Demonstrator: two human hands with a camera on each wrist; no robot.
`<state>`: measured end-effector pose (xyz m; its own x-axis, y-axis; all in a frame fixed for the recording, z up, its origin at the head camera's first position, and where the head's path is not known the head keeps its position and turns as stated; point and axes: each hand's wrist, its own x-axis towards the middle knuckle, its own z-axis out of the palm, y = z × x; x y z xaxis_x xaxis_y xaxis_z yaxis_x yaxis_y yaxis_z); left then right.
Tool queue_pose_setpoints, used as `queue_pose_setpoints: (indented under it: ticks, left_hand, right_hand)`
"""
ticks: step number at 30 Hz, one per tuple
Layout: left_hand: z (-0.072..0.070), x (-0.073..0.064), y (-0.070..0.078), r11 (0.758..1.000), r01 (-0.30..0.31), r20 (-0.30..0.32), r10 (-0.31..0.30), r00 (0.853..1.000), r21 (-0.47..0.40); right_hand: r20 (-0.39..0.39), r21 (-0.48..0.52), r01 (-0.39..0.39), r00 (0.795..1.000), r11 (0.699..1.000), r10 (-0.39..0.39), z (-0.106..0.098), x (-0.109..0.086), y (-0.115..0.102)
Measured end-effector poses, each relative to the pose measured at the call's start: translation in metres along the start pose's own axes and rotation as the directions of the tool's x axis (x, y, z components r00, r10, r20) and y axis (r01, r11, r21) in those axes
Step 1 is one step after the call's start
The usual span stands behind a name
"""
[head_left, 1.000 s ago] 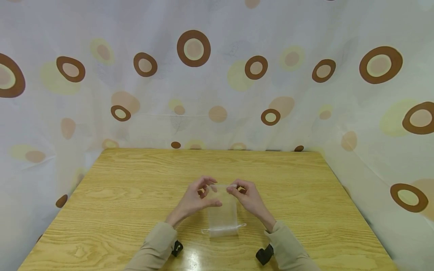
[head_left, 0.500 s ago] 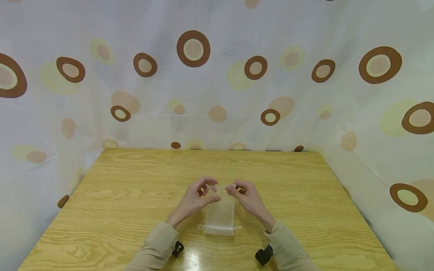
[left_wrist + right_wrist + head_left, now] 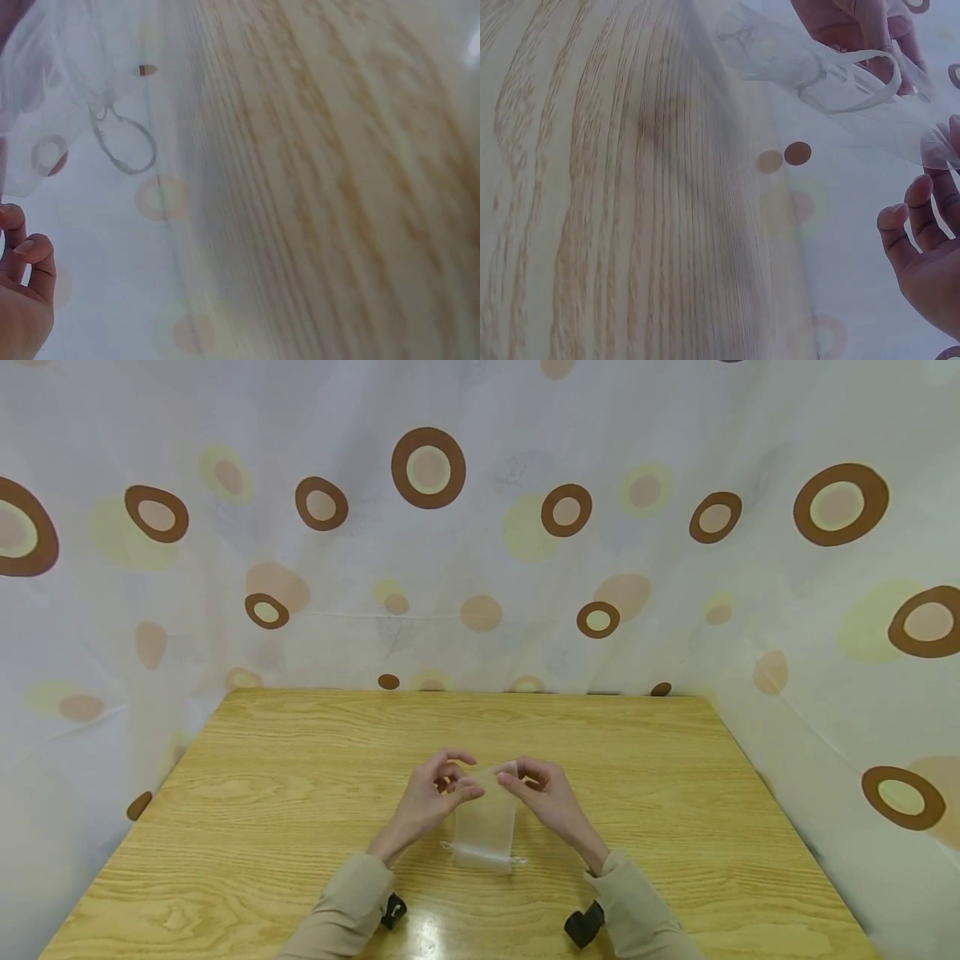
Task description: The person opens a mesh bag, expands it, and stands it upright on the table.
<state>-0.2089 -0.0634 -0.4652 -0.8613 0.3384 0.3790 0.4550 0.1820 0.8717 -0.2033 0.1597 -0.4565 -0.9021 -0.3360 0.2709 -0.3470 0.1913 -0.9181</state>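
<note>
A sheer white drawstring pouch (image 3: 483, 827) hangs between my hands over the wooden table, its drawstring end toward me. My right hand (image 3: 551, 793) pinches its far right corner between thumb and forefinger. With thumb and curled fingers, my left hand (image 3: 429, 793) holds the far left corner, the index finger raised off it. In the left wrist view a cord loop dangles from the pouch (image 3: 82, 75), above the left hand's (image 3: 26, 300) curled fingers. The right wrist view has the pouch (image 3: 840, 97) stretching between the left hand (image 3: 855, 26) and right hand (image 3: 937, 277).
The wood-grain table (image 3: 300, 752) extends around both hands. A light curtain (image 3: 480, 543) with brown ring patterns stands behind and at both sides. Black straps (image 3: 585, 924) sit by the beige sleeves (image 3: 348, 893).
The pouch has shifted slightly left and away from me, and its lower end now tilts. My left thumb has moved up and closed in on the pouch's corner. The right hand has barely moved.
</note>
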Motion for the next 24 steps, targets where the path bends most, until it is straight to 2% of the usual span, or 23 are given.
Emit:
queue_pose_setpoints:
  ticks: [8, 19, 24]
  left_hand:
    - [-0.0005, -0.0003, -0.0018, 1.0, 0.007, 0.01, -0.007, 1.0, 0.007]
    - [-0.0003, 0.0003, -0.0028, 0.999, -0.035, 0.035, 0.035, 0.999, -0.012]
    - [0.0008, 0.0001, -0.0024, 0.999, -0.052, 0.016, 0.052, 0.999, 0.014]
  right_hand:
    - [-0.007, 0.002, 0.023, 1.0, 1.0, -0.022, 0.0004, 0.0001, -0.0004]
    - [-0.025, 0.005, 0.048, 0.999, 0.999, -0.048, 0.0027, 0.0014, -0.0013]
    - [-0.036, -0.011, 0.059, 0.998, 0.998, -0.059, 0.0039, 0.0017, 0.0009]
